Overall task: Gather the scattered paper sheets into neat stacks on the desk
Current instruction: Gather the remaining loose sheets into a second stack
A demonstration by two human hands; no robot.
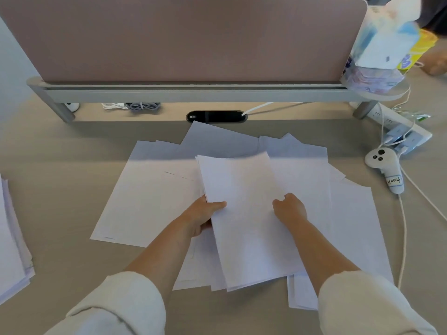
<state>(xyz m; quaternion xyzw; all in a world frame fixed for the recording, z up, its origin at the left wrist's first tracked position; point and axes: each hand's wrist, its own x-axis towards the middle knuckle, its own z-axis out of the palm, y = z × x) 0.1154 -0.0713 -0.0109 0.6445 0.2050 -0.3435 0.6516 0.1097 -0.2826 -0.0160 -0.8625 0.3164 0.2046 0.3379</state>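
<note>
White paper sheets [150, 189] lie scattered and overlapping across the middle of the beige desk [60, 170]. My left hand [203, 216] grips the left edge of a small bundle of sheets [242, 213], thumb on top, fingers underneath. The bundle is lifted a little above the scattered ones. My right hand [290, 207] lies on the bundle's right side with curled fingers; its grip is hidden. A finished stack of paper [12, 238] sits at the desk's left edge.
A pink divider panel [181, 37] on a grey rail closes off the back. A white controller [384, 165], a power strip [396, 124] and cables lie at the right. Tissue packs [384, 39] stand on the rail's right end.
</note>
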